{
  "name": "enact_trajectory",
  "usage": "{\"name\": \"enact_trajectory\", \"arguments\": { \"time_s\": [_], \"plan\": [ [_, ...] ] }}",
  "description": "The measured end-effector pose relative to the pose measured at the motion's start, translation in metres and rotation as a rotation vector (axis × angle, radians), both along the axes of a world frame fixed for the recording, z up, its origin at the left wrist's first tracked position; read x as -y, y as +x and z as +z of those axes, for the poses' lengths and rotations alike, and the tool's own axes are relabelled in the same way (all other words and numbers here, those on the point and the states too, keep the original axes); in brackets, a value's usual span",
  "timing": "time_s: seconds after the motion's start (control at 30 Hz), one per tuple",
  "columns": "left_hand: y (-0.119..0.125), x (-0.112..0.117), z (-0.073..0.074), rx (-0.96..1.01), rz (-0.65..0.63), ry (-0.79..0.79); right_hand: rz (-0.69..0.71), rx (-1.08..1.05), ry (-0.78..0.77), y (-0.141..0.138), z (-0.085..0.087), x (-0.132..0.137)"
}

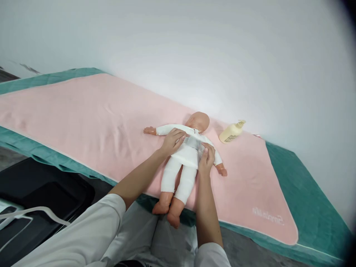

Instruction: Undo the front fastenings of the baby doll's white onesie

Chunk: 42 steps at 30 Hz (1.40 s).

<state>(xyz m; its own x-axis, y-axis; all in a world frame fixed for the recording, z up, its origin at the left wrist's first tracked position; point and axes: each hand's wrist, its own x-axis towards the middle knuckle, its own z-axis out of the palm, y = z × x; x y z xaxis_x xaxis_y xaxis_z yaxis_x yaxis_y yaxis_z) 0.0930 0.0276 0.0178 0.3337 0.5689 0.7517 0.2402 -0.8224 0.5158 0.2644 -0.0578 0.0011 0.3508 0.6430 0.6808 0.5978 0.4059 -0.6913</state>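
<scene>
A baby doll (183,157) lies on the bed with its arms spread and its feet towards me. Its torso, arms and legs are wrapped in white, while the hands, feet and head are bare. Across its upper torso stretches a translucent sheet (193,142) that looks like thin plastic film. My left hand (174,141) is closed at the film's left edge, over the doll's side. At the opposite edge my right hand (207,156) pinches the film between thumb and fingers.
A cream pump bottle (232,132) lies tilted beyond my right hand. Beneath the doll is a pink blanket (83,115) over a green bed cover (300,178). A white wall (222,52) runs behind. To the lower left are a black surface (41,189) and a pale cable (44,210).
</scene>
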Motion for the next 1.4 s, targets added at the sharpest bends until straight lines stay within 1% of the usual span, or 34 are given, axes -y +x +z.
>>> {"name": "enact_trajectory", "arguments": {
  "time_s": [0.1, 0.2, 0.27, 0.37, 0.63, 0.8, 1.0, 1.13, 1.27, 1.4],
  "plan": [
    [-0.003, 0.013, -0.004, 0.015, -0.022, 0.009, 0.020, 0.052, 0.012, -0.009, -0.009, 0.020],
    [-0.007, 0.028, -0.009, -0.045, -0.079, 0.011, 0.028, 0.108, 0.004, -0.014, -0.018, 0.035],
    [-0.009, 0.036, -0.011, -0.070, -0.125, 0.016, 0.044, 0.122, 0.012, -0.016, -0.021, 0.041],
    [-0.011, 0.043, -0.013, -0.084, -0.167, 0.012, 0.077, 0.125, 0.020, -0.017, -0.022, 0.044],
    [-0.008, 0.038, -0.014, -0.177, -0.221, -0.029, 0.069, 0.059, -0.108, -0.021, -0.015, 0.038],
    [-0.008, 0.037, -0.014, -0.166, -0.234, -0.007, 0.076, 0.053, -0.111, -0.021, -0.016, 0.039],
    [-0.010, 0.039, -0.015, -0.124, -0.159, -0.062, 0.043, 0.119, -0.053, -0.018, -0.020, 0.040],
    [-0.010, 0.038, -0.017, -0.115, -0.109, -0.056, 0.022, 0.167, -0.060, -0.017, -0.020, 0.039],
    [-0.010, 0.036, -0.016, -0.132, -0.126, -0.039, 0.046, 0.139, -0.077, -0.018, -0.019, 0.037],
    [-0.010, 0.035, -0.014, -0.216, -0.126, -0.062, 0.053, 0.121, -0.118, -0.018, -0.017, 0.035]
  ]
}}
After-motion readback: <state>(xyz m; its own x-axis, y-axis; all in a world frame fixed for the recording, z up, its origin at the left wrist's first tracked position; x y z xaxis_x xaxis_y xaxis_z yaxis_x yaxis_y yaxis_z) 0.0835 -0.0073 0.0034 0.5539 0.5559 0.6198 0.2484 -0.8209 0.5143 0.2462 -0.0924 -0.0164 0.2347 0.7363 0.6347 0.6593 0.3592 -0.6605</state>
